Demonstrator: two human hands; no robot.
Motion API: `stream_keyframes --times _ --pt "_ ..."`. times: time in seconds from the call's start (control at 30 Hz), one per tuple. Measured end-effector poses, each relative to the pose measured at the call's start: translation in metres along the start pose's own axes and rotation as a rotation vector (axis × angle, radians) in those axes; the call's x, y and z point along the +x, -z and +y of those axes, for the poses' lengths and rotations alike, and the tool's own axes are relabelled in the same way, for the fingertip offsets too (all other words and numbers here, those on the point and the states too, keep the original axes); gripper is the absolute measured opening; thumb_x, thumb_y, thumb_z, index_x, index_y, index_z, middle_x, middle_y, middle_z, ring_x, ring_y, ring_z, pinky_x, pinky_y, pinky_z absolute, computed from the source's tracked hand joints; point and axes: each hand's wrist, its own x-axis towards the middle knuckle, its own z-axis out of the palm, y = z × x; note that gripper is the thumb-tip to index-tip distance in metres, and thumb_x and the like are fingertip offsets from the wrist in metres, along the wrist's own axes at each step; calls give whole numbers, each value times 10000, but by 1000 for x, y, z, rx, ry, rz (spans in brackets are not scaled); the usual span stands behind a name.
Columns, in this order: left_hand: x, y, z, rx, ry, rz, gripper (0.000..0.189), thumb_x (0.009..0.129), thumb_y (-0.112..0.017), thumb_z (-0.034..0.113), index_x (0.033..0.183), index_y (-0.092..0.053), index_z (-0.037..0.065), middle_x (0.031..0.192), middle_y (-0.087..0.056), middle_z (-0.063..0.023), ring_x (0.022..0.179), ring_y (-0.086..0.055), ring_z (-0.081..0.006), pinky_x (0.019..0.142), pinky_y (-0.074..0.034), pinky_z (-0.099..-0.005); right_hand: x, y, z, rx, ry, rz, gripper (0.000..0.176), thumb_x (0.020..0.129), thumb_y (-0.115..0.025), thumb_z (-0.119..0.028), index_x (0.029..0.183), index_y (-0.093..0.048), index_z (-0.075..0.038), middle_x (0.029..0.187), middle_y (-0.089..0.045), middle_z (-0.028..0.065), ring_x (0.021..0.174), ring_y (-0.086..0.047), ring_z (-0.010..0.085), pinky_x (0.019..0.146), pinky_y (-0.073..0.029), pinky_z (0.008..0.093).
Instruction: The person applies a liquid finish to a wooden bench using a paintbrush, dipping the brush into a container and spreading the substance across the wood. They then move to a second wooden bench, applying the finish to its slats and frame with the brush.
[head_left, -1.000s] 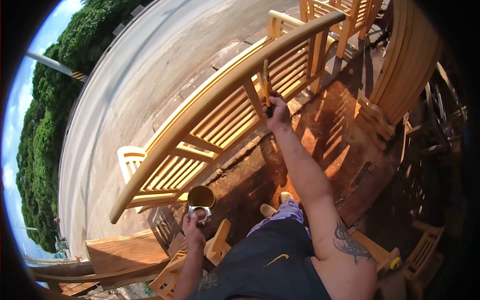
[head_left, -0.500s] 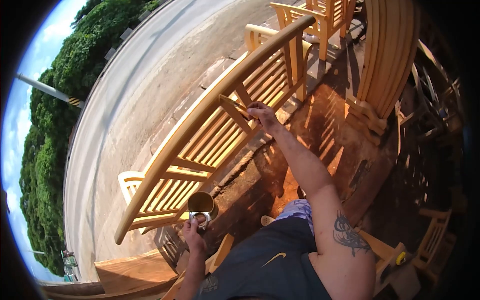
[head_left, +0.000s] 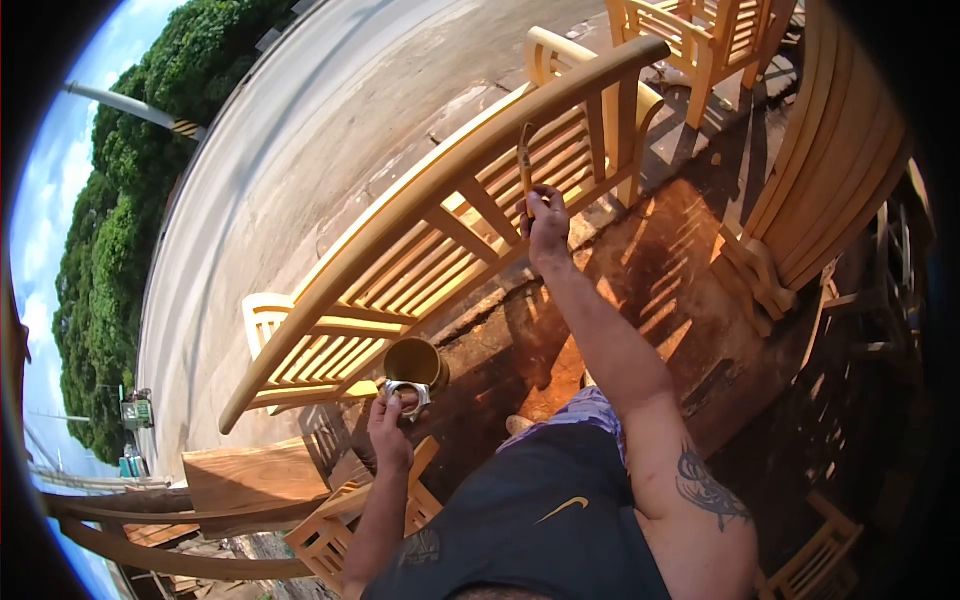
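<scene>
A long slatted wooden bench [head_left: 400,250] stands with its thick curved top rail running diagonally across the view. My right hand [head_left: 547,217] is closed around the handle of a thin brush [head_left: 526,160], whose tip lies over the underside of the top rail, right of the back's middle uprights. Down at the lower left, my left hand [head_left: 388,415] grips the pale handle of a round container [head_left: 416,365], near the bench's left end. The container's open mouth faces up; what is inside is hard to make out.
Another wooden chair [head_left: 705,45] stands at the top right, beside a stack of curved wooden boards [head_left: 835,160]. A wooden panel [head_left: 250,480] and a small slatted piece [head_left: 330,535] lie at the lower left. A road [head_left: 250,170] runs behind the bench.
The brush in my right hand has moved from the middle uprights to further right along the rail and now points more upright. The view has shifted; my left hand still holds the container.
</scene>
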Motion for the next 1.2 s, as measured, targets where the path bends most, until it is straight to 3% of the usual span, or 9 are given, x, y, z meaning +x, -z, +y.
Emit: stream_keyframes --times 0.07,0.13,0.27,0.47,0.67,0.77,0.87,1.03,1.2 --pt "-1 -9 -3 7 -3 -10 167 1046 -527 212 1086 -560 54 968 -715 -146 790 -711 -242 656 -620 -389 -43 -32 43 8 -104 -115 165 1008 -559 -147 1137 -524 -49 828 -603 36 583 -502 55 464 -403 213" --pt "-1 -14 -5 20 -16 -5 167 1047 -524 213 1086 -555 55 968 -715 -147 784 -710 -244 655 -619 -389 -76 -38 75 -187 -121 -251 207 991 -585 -152 1152 -574 -22 809 -617 34 694 -571 94 635 -479 243" --pt "-7 -23 -2 23 -25 7 162 1048 -516 212 1084 -553 58 974 -713 -144 794 -706 -234 658 -618 -383 -77 -18 51 -560 -222 -529 206 961 -624 -169 1080 -660 -4 891 -662 49 796 -626 116 736 -518 271" --pt "-22 -28 -8 -17 -22 68 159 1042 -527 205 1095 -571 61 976 -706 -114 836 -699 -204 675 -626 -366 36 30 -63 -480 55 -245 163 947 -635 -106 1056 -664 12 878 -664 43 784 -643 130 757 -526 262" --pt "-20 -31 -13 -27 1 67 167 1039 -538 204 1099 -575 53 972 -705 -108 833 -699 -201 684 -630 -365 32 45 -82 -67 116 170 162 1010 -537 -133 1153 -518 -58 828 -607 38 570 -427 49 476 -350 199" --pt "-17 -36 -13 -28 2 52 167 1041 -535 203 1095 -574 50 967 -705 -110 834 -702 -203 688 -632 -368 6 8 -43 -116 150 48 173 1023 -524 -151 1153 -512 -38 817 -578 22 605 -444 47 521 -368 199" --pt "-14 -40 -15 -29 -6 28 160 1045 -529 196 1092 -574 50 963 -706 -111 838 -704 -205 693 -632 -368 -50 -29 14 -450 131 -123 225 1001 -548 -165 1165 -530 -11 870 -630 65 791 -607 138 727 -507 319" --pt "-5 -43 -16 -40 -12 16 154 1048 -524 190 1084 -574 49 965 -708 -114 835 -706 -208 696 -634 -367 -80 -27 1 -732 30 -552 209 969 -605 -153 1086 -644 15 851 -648 28 807 -604 103 769 -506 283" --pt "-6 -39 -18 -30 -32 17 154 1049 -523 197 1079 -574 55 966 -708 -113 832 -709 -208 691 -636 -369 23 23 -87 -653 387 -199 199 960 -636 -155 1087 -671 -6 810 -670 16 730 -592 90 665 -500 264"
